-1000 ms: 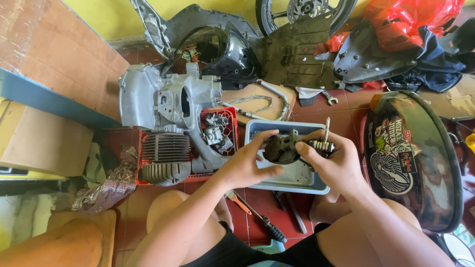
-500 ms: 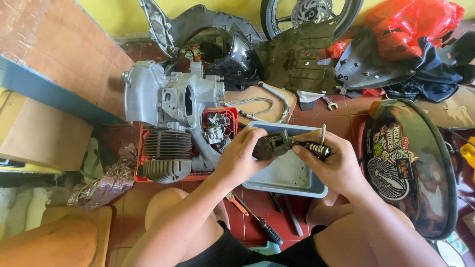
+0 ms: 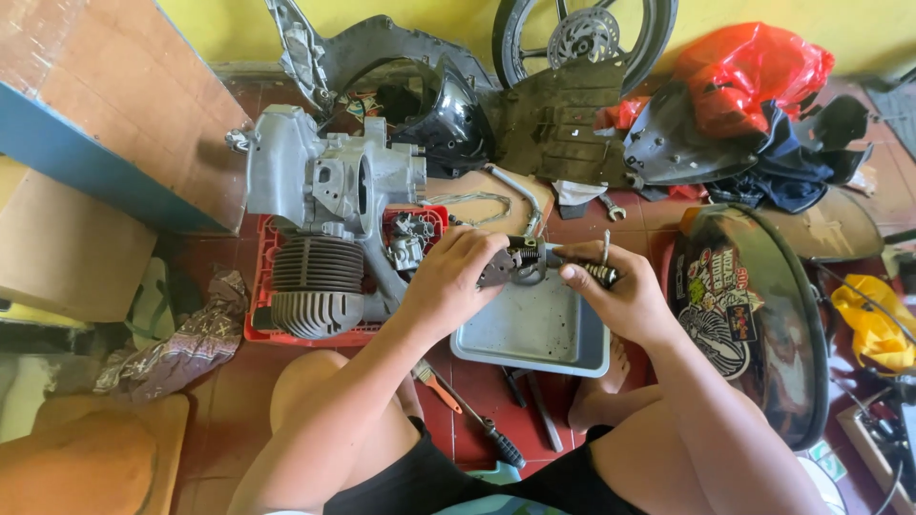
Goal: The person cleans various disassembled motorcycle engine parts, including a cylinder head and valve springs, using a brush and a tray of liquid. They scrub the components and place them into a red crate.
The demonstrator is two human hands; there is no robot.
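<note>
- A small metal part (image 3: 510, 264), dark and greasy with a spring at one end, is held up between the two hands, just above the far edge of a grey tray (image 3: 534, 329); held there, anything that drips or drops off it would likely land in the tray rather than on the floor.
- The left hand (image 3: 456, 281) is closed around the part's bulkier end, fingers curled over the top and thumb beneath; this looks like a steadying grip.
- The right hand (image 3: 620, 296) is pinched shut on the spring end, fingertips tight on the coil with a thin pin or rod standing up between them; a finer hold, suited to working a small piece.
- Beyond the left hand's knuckles sits a red crate (image 3: 262, 329) carrying a grey engine (image 3: 324, 229) with its finned cylinder; small parts lie in the crate's near corner, within easy reach of that hand.
- Under both wrists, on the tiled floor between the person's knees, lie a screwdriver (image 3: 477, 420) and other dark tools, kept close for picking up.
- Out past the right hand rests a dark rounded panel with stickers (image 3: 754, 334); further off, beyond both hands, a wheel (image 3: 582, 38) and a red plastic bag (image 3: 754, 72) lie against the yellow wall, set aside.
</note>
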